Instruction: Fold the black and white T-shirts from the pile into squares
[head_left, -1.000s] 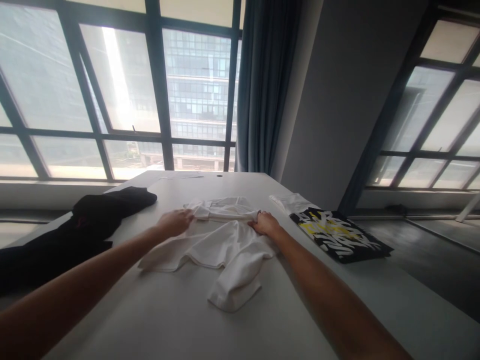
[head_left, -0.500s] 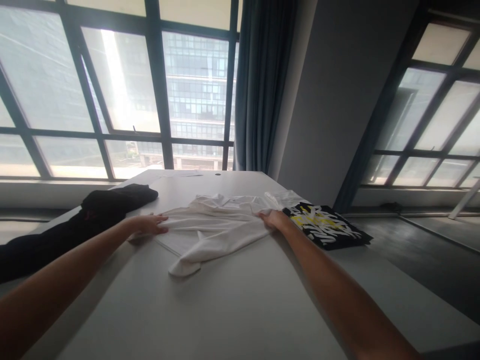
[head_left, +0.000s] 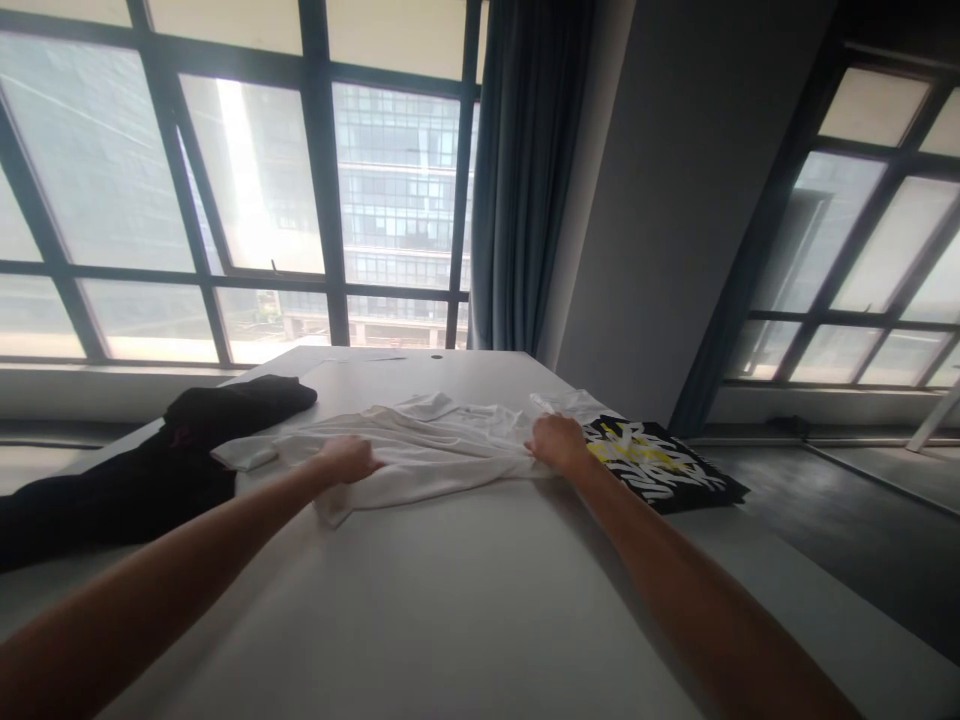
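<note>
- A white table (head_left: pixel 465 620) is filling the lower part of the view and running out toward the windows (head_left: pixel 247 200), with everything else placed on it.
- A black garment (head_left: pixel 150 460) is lying in a heap to the left of the white shirt, near the table's left edge.
- A white shirt (head_left: pixel 435 455) is lying stretched and crumpled across the middle of the table, one sleeve reaching toward the black garment.
- A black printed shirt (head_left: pixel 660 465) is lying folded just to the right of the white shirt.
- The left hand (head_left: pixel 346 460) is curling closed, gripping the white shirt's near left part.
- The right hand (head_left: pixel 556 443) is closing into a fist, bunching the white shirt's right edge.
</note>
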